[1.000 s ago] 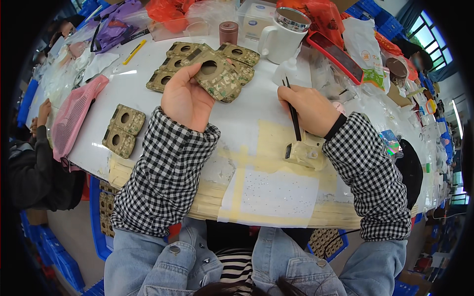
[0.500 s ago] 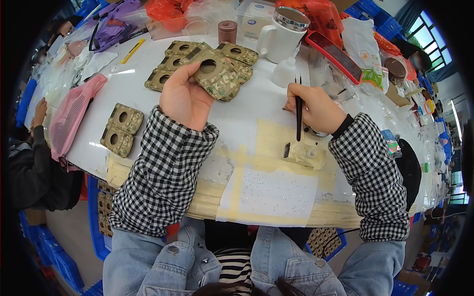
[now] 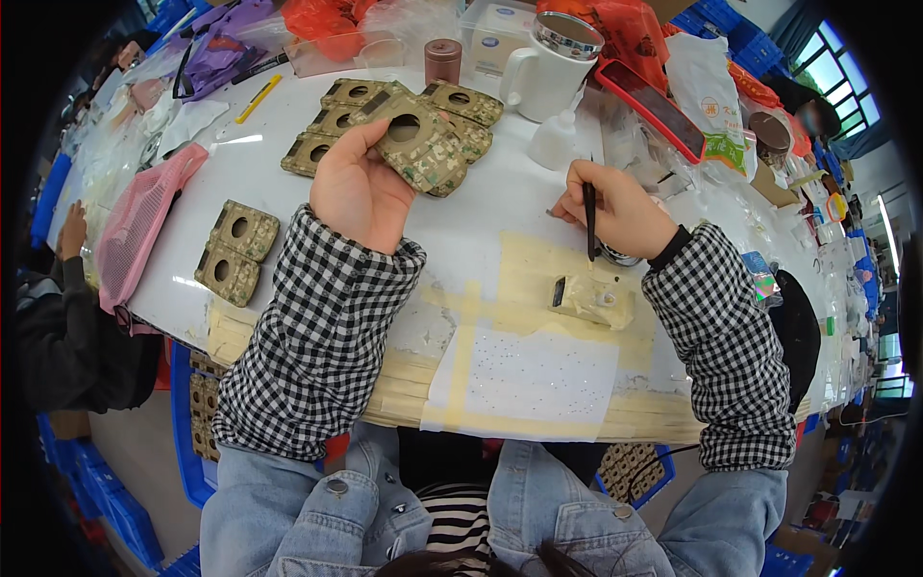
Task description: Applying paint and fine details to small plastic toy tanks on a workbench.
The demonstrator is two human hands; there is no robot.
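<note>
Broadly, the white worktable (image 3: pixel 500 207) carries taped beige paper at its near edge, seemingly as a protective work patch. Further back, a stack of camouflage pieces (image 3: pixel 351 115) lies within reach. The left hand (image 3: pixel 358 188) grips one camouflage piece (image 3: pixel 415 144), tilted for access. The right hand (image 3: pixel 615 207), well apart, pinches a thin black tool (image 3: pixel 589 219) upright, tip down.
</note>
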